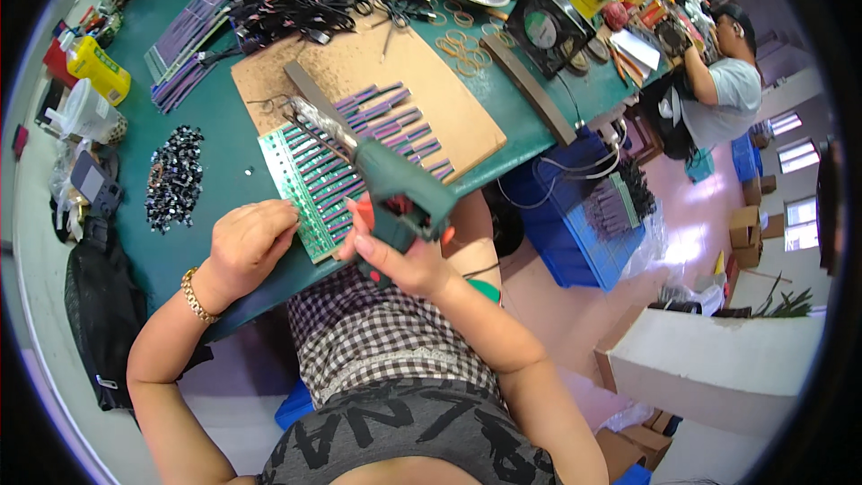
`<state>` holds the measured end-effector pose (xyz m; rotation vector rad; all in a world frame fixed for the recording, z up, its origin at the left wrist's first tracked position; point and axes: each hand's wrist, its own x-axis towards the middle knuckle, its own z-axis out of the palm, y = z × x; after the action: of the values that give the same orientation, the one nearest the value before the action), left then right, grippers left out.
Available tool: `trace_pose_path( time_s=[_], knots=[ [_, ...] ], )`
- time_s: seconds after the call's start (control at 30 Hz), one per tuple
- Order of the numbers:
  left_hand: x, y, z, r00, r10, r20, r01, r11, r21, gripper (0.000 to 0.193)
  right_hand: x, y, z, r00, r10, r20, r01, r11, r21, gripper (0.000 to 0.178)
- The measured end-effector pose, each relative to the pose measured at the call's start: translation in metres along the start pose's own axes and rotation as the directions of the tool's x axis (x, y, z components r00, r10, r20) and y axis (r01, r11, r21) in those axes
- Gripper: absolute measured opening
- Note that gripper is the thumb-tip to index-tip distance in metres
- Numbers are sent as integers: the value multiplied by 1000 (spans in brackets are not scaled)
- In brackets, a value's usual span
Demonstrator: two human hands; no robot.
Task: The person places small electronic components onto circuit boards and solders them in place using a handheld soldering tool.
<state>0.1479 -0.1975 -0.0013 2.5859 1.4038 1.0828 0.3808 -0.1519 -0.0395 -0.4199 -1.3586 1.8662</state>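
While the green table (215, 126) fills most of the view, a co-worker (718, 94) sits beyond its right side. Below the table's right edge, a blue crate (548, 251) holds a wired bundle. On the tabletop, a brown cardboard sheet (458, 112) lies under the work; a heap of black cables (292, 4) overlaps its far edge. A black fan (548, 27) stands to the right, near a long brown bar (530, 90).

Green circuit board (301, 193): at the near-left part of the cardboard, bearing a row of purple-and-dark wires. Green pistol-shaped tool (404, 184): gripped in the right hand (400, 265), barrel pointing away and left, its body blocking sight of some wires. Left hand (254, 242): fingers bent together at the board's left edge; cannot tell whether they pinch anything.

Left of the board: a pile of small dark parts (175, 178). Beyond the cardboard: rubber bands (462, 54). Smallest: one loose part (250, 171), between pile and board.
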Motion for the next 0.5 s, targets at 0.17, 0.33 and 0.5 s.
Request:
trace_pose_path(
  time_s=[0.17,0.33,0.5],
  knots=[
    [-2,9,-1,990,129,51,-128,991,-36,28,-4,-8,-2,997,-14,-82,17,999,40,44],
    [-12,12,-1,992,110,69,-101,988,-119,28,-47,-29,8,992,54,-110,-44,996,83,33],
    [-15,16,-2,990,119,76,-119,993,-12,26,-107,-37,19,916,236,-325,-268,962,-56,17]
  ],
)
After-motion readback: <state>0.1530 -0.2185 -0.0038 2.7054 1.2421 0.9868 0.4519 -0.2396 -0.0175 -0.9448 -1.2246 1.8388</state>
